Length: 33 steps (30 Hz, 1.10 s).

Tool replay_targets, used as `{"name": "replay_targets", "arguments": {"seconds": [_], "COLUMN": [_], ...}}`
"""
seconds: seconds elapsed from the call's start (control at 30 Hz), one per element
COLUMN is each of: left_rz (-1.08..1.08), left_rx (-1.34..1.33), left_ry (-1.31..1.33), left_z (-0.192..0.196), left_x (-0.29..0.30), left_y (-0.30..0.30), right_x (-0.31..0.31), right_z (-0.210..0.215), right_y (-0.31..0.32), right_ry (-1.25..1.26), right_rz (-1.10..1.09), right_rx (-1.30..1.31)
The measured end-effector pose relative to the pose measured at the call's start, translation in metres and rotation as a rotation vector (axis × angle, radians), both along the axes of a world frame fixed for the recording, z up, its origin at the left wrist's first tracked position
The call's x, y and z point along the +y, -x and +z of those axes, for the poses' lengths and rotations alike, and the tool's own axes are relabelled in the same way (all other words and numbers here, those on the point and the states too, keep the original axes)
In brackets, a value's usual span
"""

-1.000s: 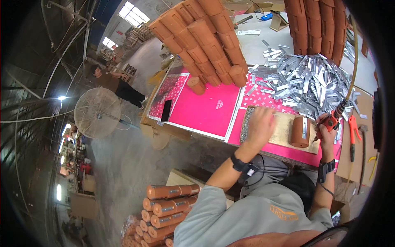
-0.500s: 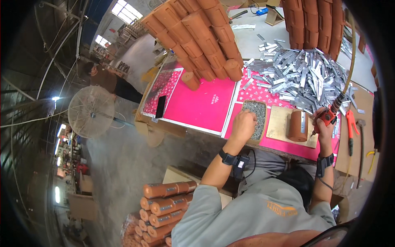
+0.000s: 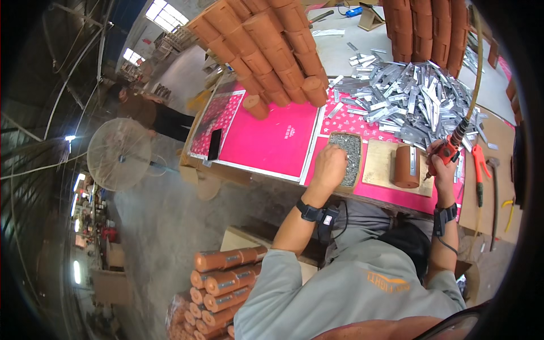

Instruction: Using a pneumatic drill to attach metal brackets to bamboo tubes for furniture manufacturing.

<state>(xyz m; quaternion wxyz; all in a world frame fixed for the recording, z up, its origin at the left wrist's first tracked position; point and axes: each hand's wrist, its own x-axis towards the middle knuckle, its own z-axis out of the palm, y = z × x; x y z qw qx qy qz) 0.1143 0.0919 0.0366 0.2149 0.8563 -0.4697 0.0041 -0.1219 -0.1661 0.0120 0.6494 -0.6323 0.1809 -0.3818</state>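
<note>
My left hand [image 3: 330, 165] is over the left side of a shallow box of small screws [image 3: 352, 161], its fingers bent together; whatever they pinch is too small to make out. In my right hand [image 3: 445, 170] is a red power screwdriver [image 3: 449, 152], its bit pointing down and left. Close beside that bit, a brown-orange clay-coloured cylinder [image 3: 403, 170] rests on a pale wooden board [image 3: 377, 167]. A silver metal strip [image 3: 413, 164] lies along the cylinder's upper face.
A heap of metal strips [image 3: 419, 96] covers the far table. Stacked cylinders [image 3: 266, 51] rise at the back left, more [image 3: 422, 34] at back right, others [image 3: 226, 283] below left. A phone [image 3: 215, 144], an orange-handled tool [image 3: 480, 164] and the screwdriver's hose [image 3: 477, 73] are around. A person [image 3: 139, 110] stands beyond a fan [image 3: 120, 156].
The whole view has shifted slightly. My left hand stays at the screw box with its fingers bent, and my right hand still holds the screwdriver beside the cylinder.
</note>
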Motion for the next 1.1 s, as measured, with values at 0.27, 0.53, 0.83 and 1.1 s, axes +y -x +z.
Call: {"name": "replay_targets", "arguments": {"seconds": [0.27, 0.53, 0.83, 1.1], "left_rz": [0.066, 0.038, -0.247, -0.241], "left_rx": [-0.079, 0.869, 1.160, 1.316], "left_ry": [0.176, 0.594, 0.523, 0.525], "left_z": [0.009, 0.001, 0.009, 0.002], "left_x": [0.011, -0.009, -0.052, -0.071], "left_y": [0.009, 0.033, 0.101, 0.133], "right_x": [0.010, 0.009, 0.022, 0.050], "right_z": [0.003, 0.017, 0.119, 0.146], "right_y": [0.001, -0.001, 0.003, 0.003], "right_ry": [-0.024, -0.005, -0.046, -0.097], "right_rz": [-0.010, -0.088, 0.009, 0.097], "right_rx": [-0.001, 0.052, -0.099, -0.226]}}
